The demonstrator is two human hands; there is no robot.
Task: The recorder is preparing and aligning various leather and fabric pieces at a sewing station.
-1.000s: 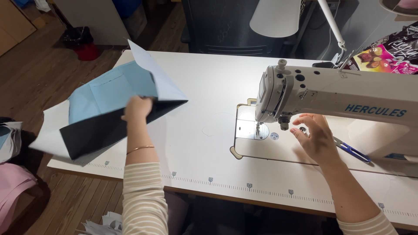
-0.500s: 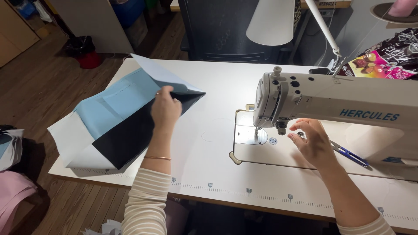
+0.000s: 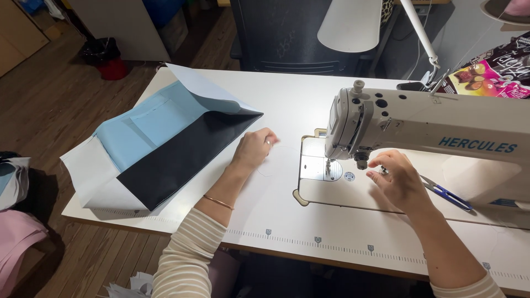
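A person's left hand [image 3: 255,148] rests on the white tabletop [image 3: 287,105], fingers loosely curled and holding nothing, just beside the folded black-and-blue fabric [image 3: 165,143] at its nine o'clock, long axis running ten to four. The right hand [image 3: 398,179] pinches something small beneath the sewing machine [image 3: 419,124] head.

Sewing workshop (industrial sewing machine [image 3: 419,129], fabric panels [image 3: 165,143])

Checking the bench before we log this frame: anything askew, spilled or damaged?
Nothing spilled or damaged. The folded fabric stack lies at an angle, its pale bottom layer hanging past the table's left edge. Blue-handled snips lie loose on the sewing machine bed by the right hand. The left hand rests beside the fabric.
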